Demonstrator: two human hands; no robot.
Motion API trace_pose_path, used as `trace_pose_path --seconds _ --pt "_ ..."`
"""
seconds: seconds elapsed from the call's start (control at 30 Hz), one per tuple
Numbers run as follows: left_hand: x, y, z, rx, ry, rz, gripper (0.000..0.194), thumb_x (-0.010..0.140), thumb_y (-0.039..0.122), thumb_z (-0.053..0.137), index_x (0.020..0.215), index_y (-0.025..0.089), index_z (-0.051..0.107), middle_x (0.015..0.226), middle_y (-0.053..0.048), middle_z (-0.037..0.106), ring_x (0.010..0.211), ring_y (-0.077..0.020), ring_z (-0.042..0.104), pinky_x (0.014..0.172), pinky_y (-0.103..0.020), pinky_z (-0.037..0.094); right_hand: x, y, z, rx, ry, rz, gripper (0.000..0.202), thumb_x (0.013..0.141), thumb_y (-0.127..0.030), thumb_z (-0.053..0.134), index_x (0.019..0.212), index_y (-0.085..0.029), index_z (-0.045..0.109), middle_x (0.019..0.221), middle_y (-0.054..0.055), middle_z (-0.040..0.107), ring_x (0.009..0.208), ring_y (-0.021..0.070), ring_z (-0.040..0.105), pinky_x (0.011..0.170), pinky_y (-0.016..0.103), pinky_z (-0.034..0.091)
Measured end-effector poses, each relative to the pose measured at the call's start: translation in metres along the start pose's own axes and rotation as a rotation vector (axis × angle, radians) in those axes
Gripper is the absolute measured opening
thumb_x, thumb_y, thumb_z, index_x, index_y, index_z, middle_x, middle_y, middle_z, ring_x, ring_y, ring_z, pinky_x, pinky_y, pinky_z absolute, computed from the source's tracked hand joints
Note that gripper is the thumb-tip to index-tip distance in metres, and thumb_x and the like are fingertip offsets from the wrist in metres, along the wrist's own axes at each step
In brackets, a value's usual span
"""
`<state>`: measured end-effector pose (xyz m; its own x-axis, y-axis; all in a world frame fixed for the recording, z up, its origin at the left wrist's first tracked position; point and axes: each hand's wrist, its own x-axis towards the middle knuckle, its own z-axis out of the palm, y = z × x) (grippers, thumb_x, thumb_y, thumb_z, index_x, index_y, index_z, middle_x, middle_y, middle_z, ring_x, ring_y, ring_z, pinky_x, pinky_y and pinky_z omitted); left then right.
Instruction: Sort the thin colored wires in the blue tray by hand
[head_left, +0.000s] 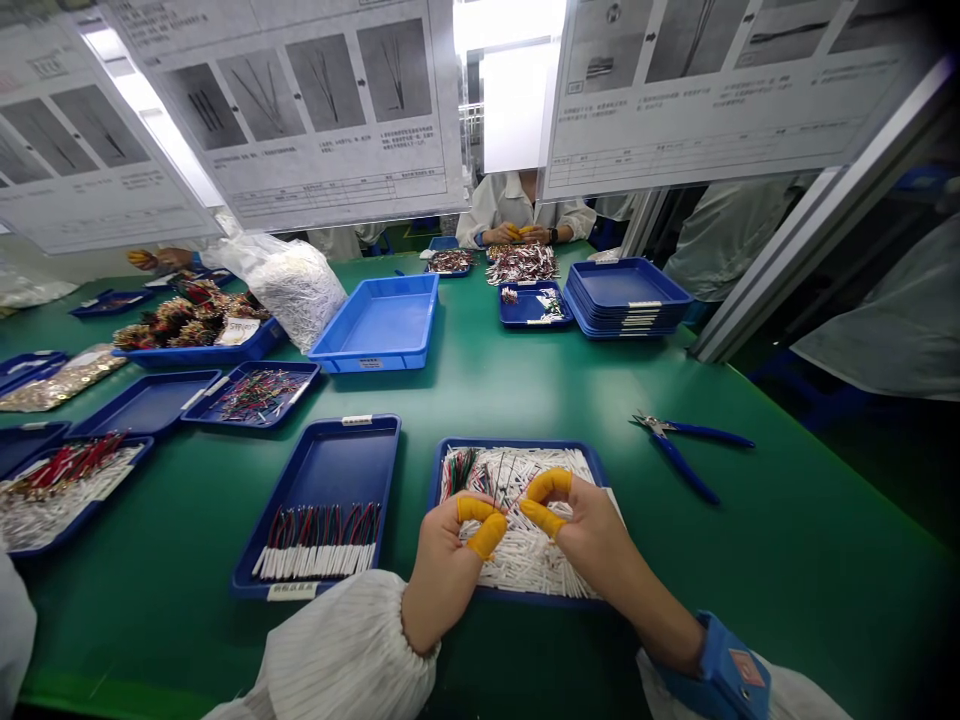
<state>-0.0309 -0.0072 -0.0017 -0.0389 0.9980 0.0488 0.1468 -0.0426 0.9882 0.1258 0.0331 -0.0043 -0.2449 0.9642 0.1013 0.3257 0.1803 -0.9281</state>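
Over a blue tray [525, 442] of short white tubes [536, 562], my two hands meet with yellow covers on thumb and forefinger. My left hand [448, 555] is closed in a pinch on thin wires [498, 478], whose dark ends stick up above the fingertips. Close beside it, my right hand [589, 515] is also pinched; a small reddish bit shows at its fingertips, too fine to name. A bundle of coloured wires [459, 466] lies in the tray's far left corner. Another blue tray [349, 455] on the left holds a row of wires with white tubes [319, 555].
Blue-handled cutters [679, 450] lie open on the right of the green table. Further back are a light blue bin [379, 320], stacked trays [626, 290] and a plastic bag [289, 285]. Printed sheets [315, 110] hang above. A person [517, 210] sits opposite.
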Motion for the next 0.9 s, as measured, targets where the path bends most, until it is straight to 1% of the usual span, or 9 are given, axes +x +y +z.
trace_pose_path --seconds 0.07,0.2,0.47,0.57,0.7,0.8,0.9 --pt "0.000 0.000 0.000 -0.036 -0.017 0.004 0.009 0.072 0.018 0.062 0.080 0.014 0.064 0.084 -0.006 0.065 0.081 -0.0197 0.059 0.076 -0.030 0.046 0.000 -0.001 0.000 0.038 0.011 -0.009 0.003 0.068 -0.020 0.060 0.068 -0.019 0.058 0.069 0.002 0.062 0.067 0.0185 0.058 0.064 0.031 0.046" --pt "-0.002 0.002 0.000 -0.094 -0.060 -0.025 0.012 0.073 0.019 0.062 0.083 0.014 0.065 0.087 -0.008 0.066 0.083 -0.0209 0.061 0.078 -0.032 0.048 -0.002 -0.004 0.001 -0.015 -0.011 -0.033 0.002 0.069 -0.020 0.060 0.069 -0.019 0.059 0.068 0.003 0.063 0.067 0.0193 0.059 0.063 0.032 0.047" --pt "-0.002 0.002 0.002 -0.150 -0.040 -0.051 0.013 0.071 0.019 0.064 0.082 0.012 0.065 0.089 -0.009 0.067 0.084 -0.0218 0.062 0.076 -0.031 0.049 -0.004 -0.006 0.003 -0.093 -0.028 -0.082 0.003 0.070 -0.022 0.061 0.068 -0.019 0.062 0.067 0.004 0.066 0.065 0.0205 0.061 0.061 0.033 0.049" --pt "-0.003 0.002 0.002 -0.080 -0.036 -0.005 0.013 0.072 0.019 0.062 0.084 0.013 0.065 0.091 -0.009 0.067 0.085 -0.0221 0.062 0.077 -0.032 0.048 -0.004 -0.003 0.003 -0.116 -0.025 -0.110 0.002 0.069 -0.020 0.061 0.069 -0.020 0.062 0.067 0.004 0.067 0.063 0.0204 0.062 0.058 0.033 0.049" --pt "-0.007 0.002 0.002 0.118 -0.022 0.096 0.013 0.072 0.016 0.061 0.084 0.015 0.065 0.090 -0.008 0.067 0.084 -0.0215 0.062 0.079 -0.033 0.047 -0.007 0.001 0.004 -0.142 -0.020 -0.106 0.010 0.066 -0.015 0.059 0.074 -0.020 0.062 0.067 0.003 0.066 0.063 0.0205 0.062 0.061 0.034 0.048" --pt "-0.009 0.003 0.002 0.218 -0.026 0.159 0.012 0.072 0.013 0.060 0.081 0.017 0.065 0.089 -0.007 0.067 0.083 -0.0206 0.062 0.078 -0.032 0.047 -0.008 0.003 0.004 -0.169 -0.022 -0.102 0.011 0.063 -0.013 0.058 0.067 -0.022 0.062 0.064 0.002 0.065 0.061 0.0205 0.061 0.060 0.034 0.047" --pt "-0.009 0.004 0.002 0.219 -0.033 0.170 0.011 0.072 0.013 0.059 0.081 0.017 0.065 0.089 -0.007 0.067 0.083 -0.0203 0.062 0.077 -0.031 0.047 -0.008 0.003 0.003 -0.137 -0.037 -0.080 0.009 0.062 -0.014 0.058 0.064 -0.021 0.062 0.066 0.003 0.066 0.064 0.0216 0.061 0.062 0.035 0.047"
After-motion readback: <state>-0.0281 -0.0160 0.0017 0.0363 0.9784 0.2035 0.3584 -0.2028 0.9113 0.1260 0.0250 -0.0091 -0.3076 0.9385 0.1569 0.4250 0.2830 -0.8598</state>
